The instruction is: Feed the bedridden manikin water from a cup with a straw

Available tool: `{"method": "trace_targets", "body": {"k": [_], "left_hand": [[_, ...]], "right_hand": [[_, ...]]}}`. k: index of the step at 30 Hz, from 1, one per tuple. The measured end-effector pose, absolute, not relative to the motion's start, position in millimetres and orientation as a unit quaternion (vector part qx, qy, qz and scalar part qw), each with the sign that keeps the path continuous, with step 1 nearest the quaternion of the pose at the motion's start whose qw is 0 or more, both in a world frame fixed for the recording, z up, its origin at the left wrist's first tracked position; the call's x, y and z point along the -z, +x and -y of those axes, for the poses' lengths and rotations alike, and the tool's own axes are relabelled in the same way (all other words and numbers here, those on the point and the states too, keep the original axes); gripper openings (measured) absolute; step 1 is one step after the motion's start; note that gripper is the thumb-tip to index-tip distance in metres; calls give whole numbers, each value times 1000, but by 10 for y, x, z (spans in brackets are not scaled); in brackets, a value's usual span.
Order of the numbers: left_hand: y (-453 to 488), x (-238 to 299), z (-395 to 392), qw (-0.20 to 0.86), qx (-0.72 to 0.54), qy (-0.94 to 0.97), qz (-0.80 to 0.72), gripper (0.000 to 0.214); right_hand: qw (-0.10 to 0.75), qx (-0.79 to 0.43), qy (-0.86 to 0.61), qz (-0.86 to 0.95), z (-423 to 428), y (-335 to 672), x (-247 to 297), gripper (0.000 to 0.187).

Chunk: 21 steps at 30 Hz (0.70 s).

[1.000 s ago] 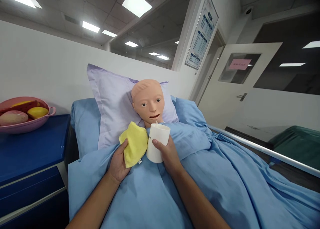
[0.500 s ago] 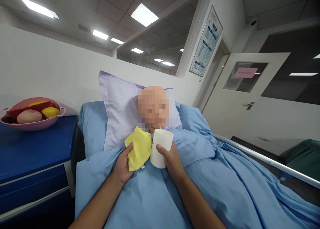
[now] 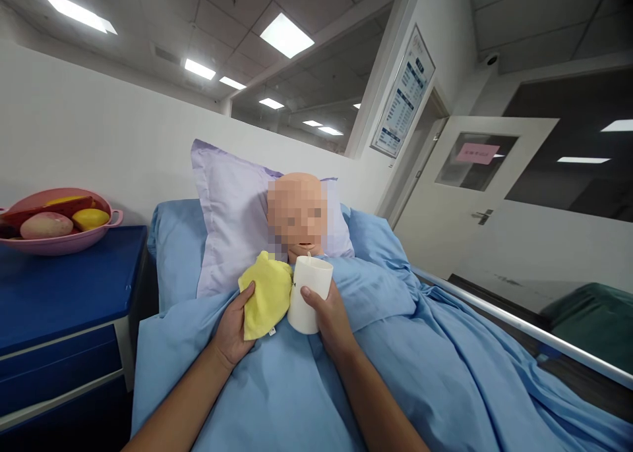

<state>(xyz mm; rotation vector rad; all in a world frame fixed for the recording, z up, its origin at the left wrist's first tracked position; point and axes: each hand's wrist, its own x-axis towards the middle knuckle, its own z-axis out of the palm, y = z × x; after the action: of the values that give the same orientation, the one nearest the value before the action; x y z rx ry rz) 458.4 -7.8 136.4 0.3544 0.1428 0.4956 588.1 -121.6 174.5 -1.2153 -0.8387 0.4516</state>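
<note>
A yellow cloth is gripped by my left hand, thumb on its near face and the other fingers hidden behind it. My right hand is wrapped round a white cup with a small white tip, perhaps a straw, showing at its rim. Cloth and cup are side by side, just below the chin of a manikin. The manikin's head lies on a lilac pillow, and a light blue quilt covers its body. What the cup contains is hidden.
On the left, a blue bedside cabinet carries a pink basket of fruit. A white bed rail runs along the right side. Beyond it are a door standing ajar and something dark green. A wall is behind the pillow.
The view has turned slightly to the right, so the scene sits a little further left. My hands keep the same hold on the cloth and the cup.
</note>
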Motion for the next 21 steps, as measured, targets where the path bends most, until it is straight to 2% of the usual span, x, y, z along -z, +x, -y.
{"method": "trace_targets", "body": {"k": [9, 21], "left_hand": [[4574, -1369, 75, 951, -247, 169, -74, 57], [4590, -1329, 49, 947, -253, 177, -86, 53]], "right_hand": [[720, -199, -540, 387, 1229, 5888, -1708, 58], [761, -173, -501, 373, 1204, 5831, -1738, 61]]}}
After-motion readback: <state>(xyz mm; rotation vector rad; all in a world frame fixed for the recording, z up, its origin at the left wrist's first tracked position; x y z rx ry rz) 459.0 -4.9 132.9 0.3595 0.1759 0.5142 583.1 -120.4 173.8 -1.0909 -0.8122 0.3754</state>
